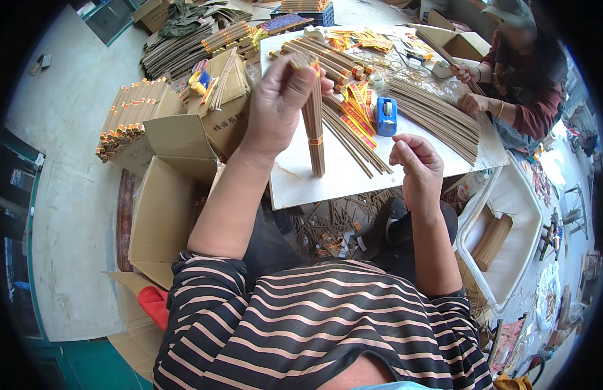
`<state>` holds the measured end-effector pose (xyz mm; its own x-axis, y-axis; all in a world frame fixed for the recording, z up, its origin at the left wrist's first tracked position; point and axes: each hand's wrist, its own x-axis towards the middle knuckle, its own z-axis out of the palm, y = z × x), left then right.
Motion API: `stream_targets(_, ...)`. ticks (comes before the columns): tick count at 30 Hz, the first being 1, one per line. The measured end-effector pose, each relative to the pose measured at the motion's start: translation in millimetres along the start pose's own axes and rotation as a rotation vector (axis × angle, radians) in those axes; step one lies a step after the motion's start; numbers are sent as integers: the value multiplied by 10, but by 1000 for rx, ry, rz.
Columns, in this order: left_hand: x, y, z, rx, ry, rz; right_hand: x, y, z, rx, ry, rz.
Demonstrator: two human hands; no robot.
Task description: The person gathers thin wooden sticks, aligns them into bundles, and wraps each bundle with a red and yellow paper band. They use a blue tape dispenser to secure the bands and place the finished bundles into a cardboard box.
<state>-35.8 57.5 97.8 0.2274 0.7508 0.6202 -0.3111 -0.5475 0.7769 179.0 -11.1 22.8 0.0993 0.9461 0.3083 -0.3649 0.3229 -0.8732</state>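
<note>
My left hand (285, 97) is closed around the upper end of a bundle of brown incense sticks (316, 133). The bundle stands nearly upright, its lower end at the white table (292, 185), with an orange-red band around its lower part. Over the table's front edge, my right hand (418, 166) is raised with its fingers curled in toward the thumb; whatever it may hold is too small or hidden. A blue tape dispenser (387, 117) stands just beyond it. Between the hands lie loose incense sticks (353, 146) and red-and-yellow paper labels (359, 120).
Banded bundles (327, 58) lie at the table's back, and a wide spread of loose sticks (438, 120) to the right. Across the table, another person's hand (472, 103) is near a stick bundle. An open cardboard box (160, 214) stands left, a white tub (509, 260) right.
</note>
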Motion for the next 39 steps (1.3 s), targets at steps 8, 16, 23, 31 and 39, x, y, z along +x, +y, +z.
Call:
stream_targets(8,112,-57,-27,42,274,144,-127,120,212,-149,-392,343)
stream_targets(16,-328,60,198,-517,627,-60,-212,484,700,76,-165,126)
stream_targets(23,-1364,-303,219,-753,428,-898,55,45,626,341,49,-200)
stream_targets(31,-733,-36,133,-226,128,-399,-71,-170,617,-256,-366,462)
stream_targets(39,-204,-72,-233,-771,234,-318,-200,-47,554,-190,-650,728)
